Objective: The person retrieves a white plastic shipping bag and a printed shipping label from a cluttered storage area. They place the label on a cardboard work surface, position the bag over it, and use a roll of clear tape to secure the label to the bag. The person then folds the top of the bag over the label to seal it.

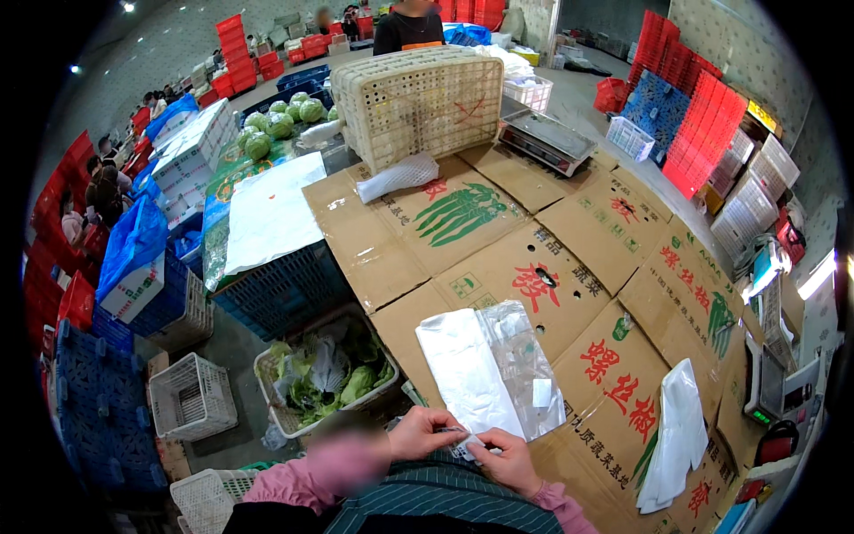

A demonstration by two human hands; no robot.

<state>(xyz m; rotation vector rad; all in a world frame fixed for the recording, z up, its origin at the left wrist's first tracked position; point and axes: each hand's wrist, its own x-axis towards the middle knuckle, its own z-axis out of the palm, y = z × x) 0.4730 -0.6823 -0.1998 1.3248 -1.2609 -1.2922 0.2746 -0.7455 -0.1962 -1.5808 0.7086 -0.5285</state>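
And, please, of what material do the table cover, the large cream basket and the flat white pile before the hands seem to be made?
Table cover: matt brown cardboard, judging by the printed, flattened panels. Basket: probably hard plastic, dull, with regular moulded holes. White pile: perhaps thin plastic film, smooth-looking; paper remains possible.

Lighting: we note moderate indoor brightness; small lamps [129,7] beyond the far left corner of the surface [427,303]; a glaring white strip [817,275] past its right edge. Reflections: clear plastic bag [523,343], toward near edge. Faults: we list blur over pink left sleeve [289,486], indistinct small pale item [464,446], bent lines, black corners.
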